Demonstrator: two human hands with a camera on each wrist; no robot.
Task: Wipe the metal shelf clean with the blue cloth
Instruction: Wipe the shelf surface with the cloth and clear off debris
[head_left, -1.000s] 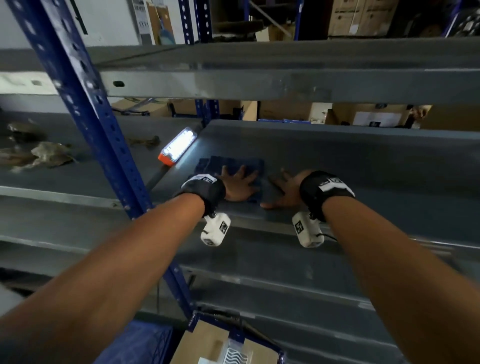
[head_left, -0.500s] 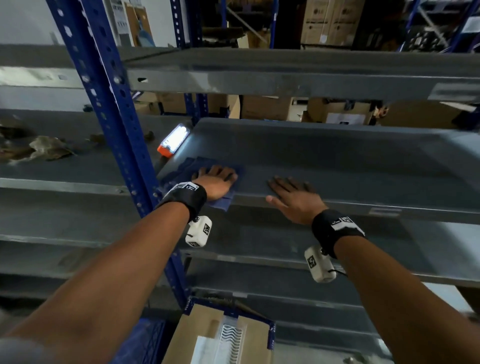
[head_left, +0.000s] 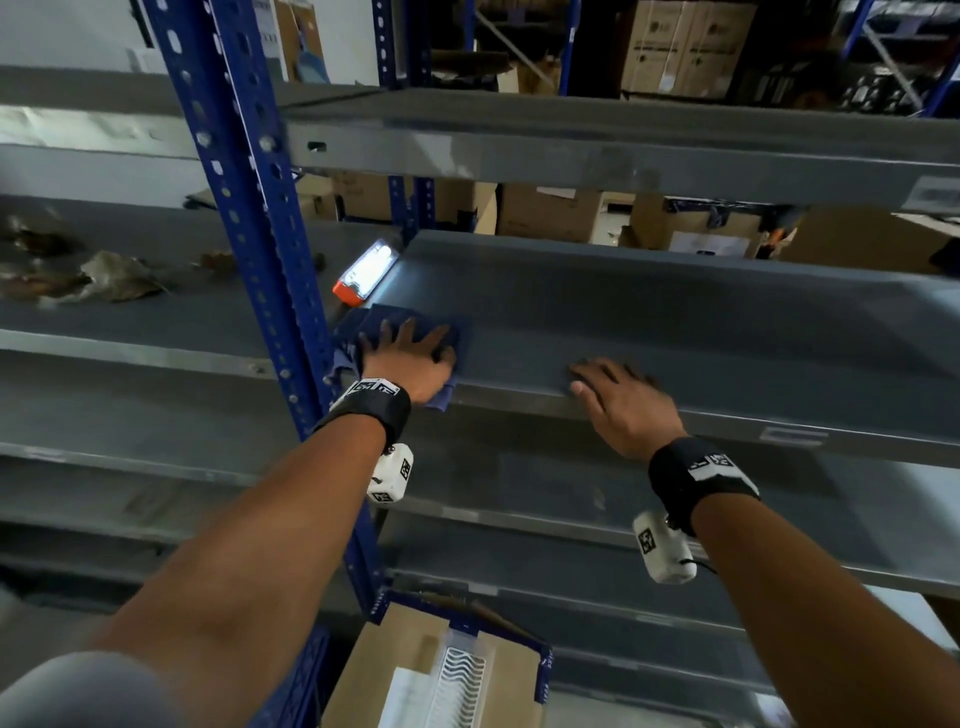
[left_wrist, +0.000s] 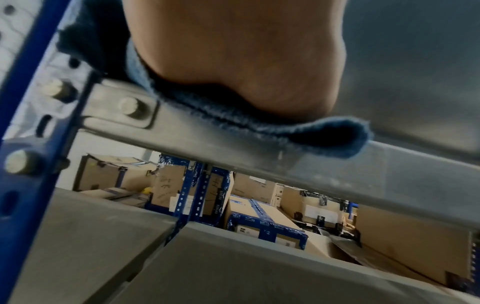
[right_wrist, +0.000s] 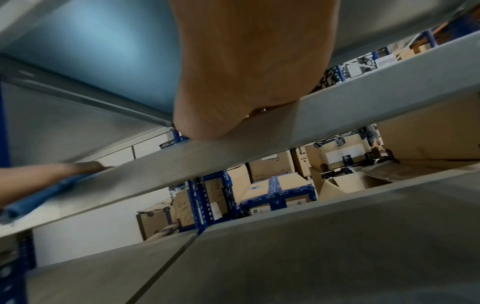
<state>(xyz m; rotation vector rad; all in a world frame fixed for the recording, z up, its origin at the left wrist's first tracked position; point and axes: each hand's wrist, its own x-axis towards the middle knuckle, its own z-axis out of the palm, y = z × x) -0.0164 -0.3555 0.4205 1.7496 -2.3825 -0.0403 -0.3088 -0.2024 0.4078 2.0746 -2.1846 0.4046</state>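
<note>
Both hands flat, fingers spread: my left hand (head_left: 410, 358) presses the crumpled blue cloth (head_left: 363, 332) onto the grey metal shelf (head_left: 675, 322), cloth's long axis running front-to-back; right hand (head_left: 623, 400) rests bare at the front edge.

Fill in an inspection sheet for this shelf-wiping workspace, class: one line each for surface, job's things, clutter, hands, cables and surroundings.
Surface: grey metal shelf, bare to the right of the hands.
Job's things: blue cloth at the shelf's left end, one corner hanging over the front edge.
Clutter: lit work lamp behind the cloth; dry leaves on the neighbouring shelf.
Hands: left hand flat on the cloth; right hand flat on bare metal.
Cables: nothing seen.
Surroundings: blue upright, cardboard boxes behind.
</note>
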